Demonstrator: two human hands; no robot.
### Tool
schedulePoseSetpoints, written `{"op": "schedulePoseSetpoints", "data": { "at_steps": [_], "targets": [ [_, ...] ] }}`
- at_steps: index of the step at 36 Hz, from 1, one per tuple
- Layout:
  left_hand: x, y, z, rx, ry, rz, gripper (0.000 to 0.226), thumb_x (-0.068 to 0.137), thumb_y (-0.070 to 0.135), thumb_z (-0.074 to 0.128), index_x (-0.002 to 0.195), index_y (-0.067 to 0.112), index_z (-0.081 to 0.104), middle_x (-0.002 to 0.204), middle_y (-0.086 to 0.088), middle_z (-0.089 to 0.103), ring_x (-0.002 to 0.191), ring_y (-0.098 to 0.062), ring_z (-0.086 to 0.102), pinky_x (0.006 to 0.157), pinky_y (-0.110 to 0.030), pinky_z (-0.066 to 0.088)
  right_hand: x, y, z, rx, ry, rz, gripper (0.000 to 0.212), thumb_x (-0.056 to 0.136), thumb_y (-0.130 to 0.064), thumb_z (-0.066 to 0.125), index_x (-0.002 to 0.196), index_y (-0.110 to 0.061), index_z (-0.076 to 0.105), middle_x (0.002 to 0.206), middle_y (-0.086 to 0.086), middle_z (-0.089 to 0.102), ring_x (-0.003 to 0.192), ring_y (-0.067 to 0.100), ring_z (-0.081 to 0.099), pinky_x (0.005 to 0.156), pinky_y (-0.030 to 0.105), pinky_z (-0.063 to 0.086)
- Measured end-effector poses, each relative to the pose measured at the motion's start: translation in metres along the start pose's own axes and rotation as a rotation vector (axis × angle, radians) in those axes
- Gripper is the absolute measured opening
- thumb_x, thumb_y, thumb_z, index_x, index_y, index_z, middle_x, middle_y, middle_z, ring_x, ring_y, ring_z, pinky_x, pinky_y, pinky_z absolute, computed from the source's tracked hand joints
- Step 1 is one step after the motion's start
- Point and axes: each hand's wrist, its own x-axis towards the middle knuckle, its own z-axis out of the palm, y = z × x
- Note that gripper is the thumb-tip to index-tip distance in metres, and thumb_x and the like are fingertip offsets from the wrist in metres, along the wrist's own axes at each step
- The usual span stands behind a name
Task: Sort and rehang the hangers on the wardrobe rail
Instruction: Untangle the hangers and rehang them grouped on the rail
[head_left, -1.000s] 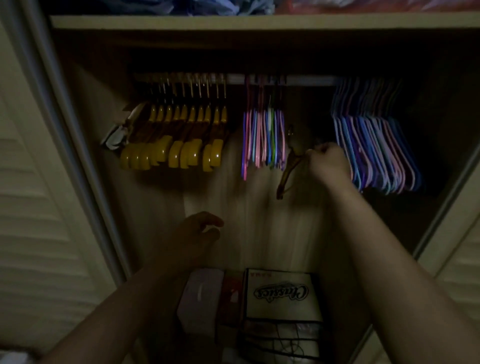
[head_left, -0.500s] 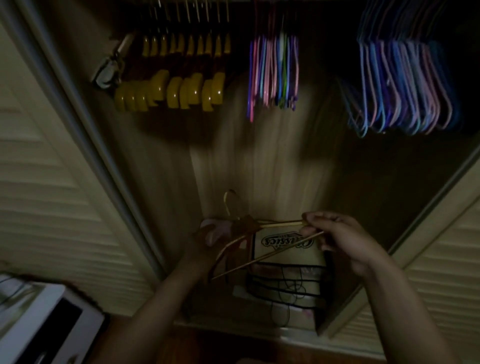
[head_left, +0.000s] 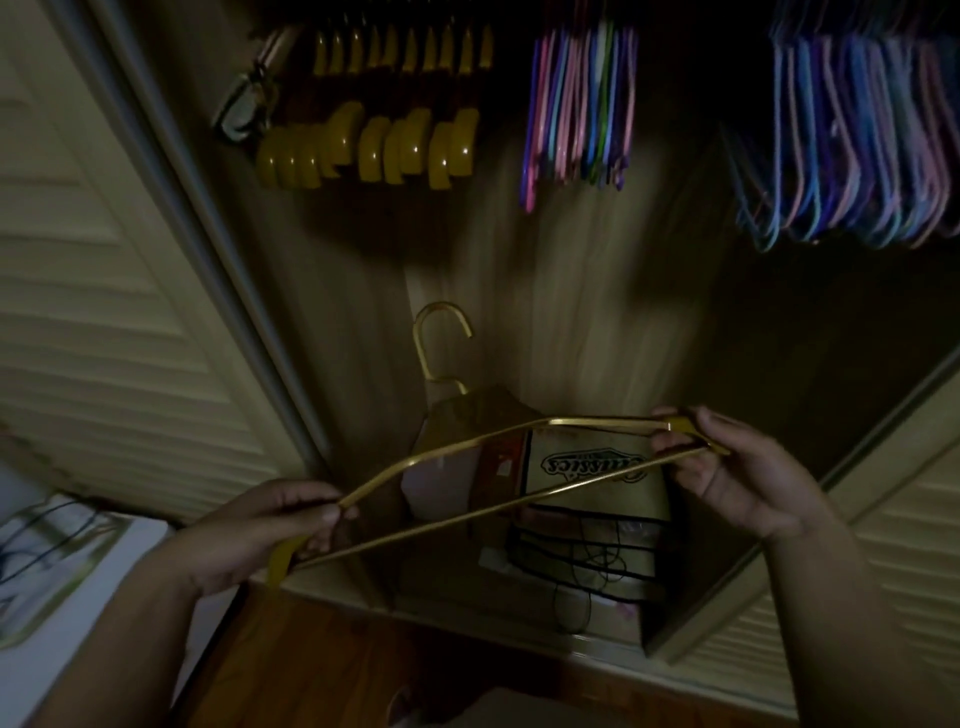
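Note:
I hold a gold hanger (head_left: 498, 488) flat in front of me, low in the open wardrobe, its hook (head_left: 441, 338) pointing away towards the back wall. My left hand (head_left: 275, 530) grips its left end and my right hand (head_left: 727, 467) grips its right end. Above, three groups hang from the top of the frame: yellow wide-shouldered hangers (head_left: 374, 140) on the left, thin pink, blue and green hangers (head_left: 582, 104) in the middle, and blue and pink hangers (head_left: 852, 140) on the right. The rail itself is out of view.
Louvred doors stand on the left (head_left: 104, 291) and right (head_left: 857, 571). On the wardrobe floor lies a box printed "Classics" (head_left: 592, 462) with dark cords (head_left: 587, 561) over it. A white object (head_left: 57, 566) sits at the lower left; wooden floor (head_left: 322, 670) lies below.
The right hand took the hanger from between the hanging groups and brought it down. The left hand joined it, and both now hold the hanger spread wide. The view tilted downward.

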Motion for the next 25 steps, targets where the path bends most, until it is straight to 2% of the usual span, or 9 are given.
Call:
{"op": "schedulePoseSetpoints", "data": {
  "at_steps": [4, 8, 10, 13, 15, 17, 22, 24, 25],
  "targets": [
    [-0.011, 0.009, -0.003, -0.070, -0.013, 0.101, 0.044, 0.076, 0.017, 0.074, 0.113, -0.005, 0.066, 0.092, -0.021, 0.063, 0.087, -0.025, 0.060, 0.079, -0.029, 0.052, 0.010, 0.008, -0.006, 0.080, 0.019, 0.008, 0.036, 0.090, -0.026, 0.049, 0.106, -0.007, 0.076, 0.087, 0.014, 0.073, 0.061, 0.010, 0.060, 0.051, 0.017, 0.047],
    [-0.024, 0.016, -0.004, -0.187, -0.040, 0.110, 0.055, 0.070, 0.008, 0.086, 0.117, -0.008, 0.062, 0.112, -0.030, 0.058, 0.106, -0.040, 0.060, 0.087, -0.056, 0.054, 0.020, 0.017, -0.014, 0.148, 0.057, 0.010, 0.033, 0.089, -0.026, 0.053, 0.107, -0.009, 0.075, 0.089, 0.012, 0.071, 0.062, 0.009, 0.059, 0.052, 0.018, 0.049],
    [-0.030, 0.024, -0.002, -0.197, -0.024, 0.117, 0.056, 0.070, 0.010, 0.087, 0.117, -0.008, 0.062, 0.121, -0.031, 0.059, 0.116, -0.041, 0.060, 0.085, -0.063, 0.053, 0.028, 0.021, -0.014, 0.155, 0.083, 0.028, 0.031, 0.089, -0.025, 0.057, 0.109, -0.010, 0.073, 0.093, 0.012, 0.069, 0.062, 0.009, 0.057, 0.054, 0.018, 0.051],
    [-0.036, 0.041, 0.002, -0.114, 0.061, 0.102, 0.048, 0.074, 0.015, 0.082, 0.117, 0.000, 0.066, 0.125, -0.028, 0.063, 0.121, -0.037, 0.061, 0.079, -0.057, 0.058, 0.045, 0.027, -0.007, -0.090, 0.244, 0.096, 0.023, 0.092, -0.020, 0.063, 0.111, -0.010, 0.069, 0.096, 0.010, 0.069, 0.065, 0.011, 0.056, 0.053, 0.020, 0.053],
    [-0.037, 0.052, 0.006, -0.058, 0.120, 0.081, 0.044, 0.074, 0.018, 0.084, 0.114, 0.006, 0.070, 0.120, -0.025, 0.067, 0.117, -0.032, 0.064, 0.075, -0.050, 0.060, 0.056, 0.030, -0.002, -0.401, 0.428, 0.109, 0.011, 0.098, -0.016, 0.060, 0.105, -0.013, 0.067, 0.094, 0.007, 0.066, 0.070, 0.013, 0.058, 0.056, 0.022, 0.052],
    [-0.039, 0.065, 0.012, 0.026, 0.176, 0.090, 0.030, 0.078, 0.017, 0.082, 0.107, 0.012, 0.073, 0.112, -0.021, 0.071, 0.110, -0.028, 0.068, 0.074, -0.044, 0.061, 0.065, 0.028, 0.003, -0.508, 0.534, 0.043, 0.010, 0.100, -0.015, 0.057, 0.096, -0.020, 0.066, 0.095, 0.001, 0.064, 0.077, 0.014, 0.059, 0.062, 0.025, 0.050],
    [-0.030, 0.088, 0.037, 0.103, 0.336, 0.092, 0.016, 0.078, 0.001, 0.079, 0.092, 0.006, 0.072, 0.076, -0.015, 0.065, 0.069, -0.019, 0.066, 0.067, -0.030, 0.061, 0.071, -0.005, 0.027, -0.569, 0.535, -0.125, 0.011, 0.099, -0.014, 0.056, 0.100, -0.021, 0.064, 0.099, 0.003, 0.064, 0.088, 0.018, 0.060, 0.069, 0.028, 0.050],
    [-0.024, 0.098, 0.053, 0.130, 0.385, 0.102, 0.023, 0.072, 0.004, 0.076, 0.093, -0.002, 0.068, 0.068, -0.011, 0.057, 0.061, -0.013, 0.056, 0.057, -0.021, 0.049, 0.072, -0.024, 0.040, -0.598, 0.535, -0.187, 0.013, 0.100, -0.011, 0.054, 0.098, -0.020, 0.064, 0.097, 0.003, 0.064, 0.087, 0.018, 0.060, 0.070, 0.029, 0.051],
    [-0.021, 0.104, 0.060, 0.143, 0.405, 0.121, 0.030, 0.067, 0.009, 0.073, 0.093, -0.006, 0.066, 0.067, -0.010, 0.055, 0.061, -0.014, 0.053, 0.058, -0.024, 0.042, 0.072, -0.033, 0.047, -0.610, 0.535, -0.225, 0.014, 0.100, -0.010, 0.053, 0.098, -0.019, 0.064, 0.096, 0.003, 0.063, 0.087, 0.018, 0.059, 0.070, 0.029, 0.051]
  ]
}}
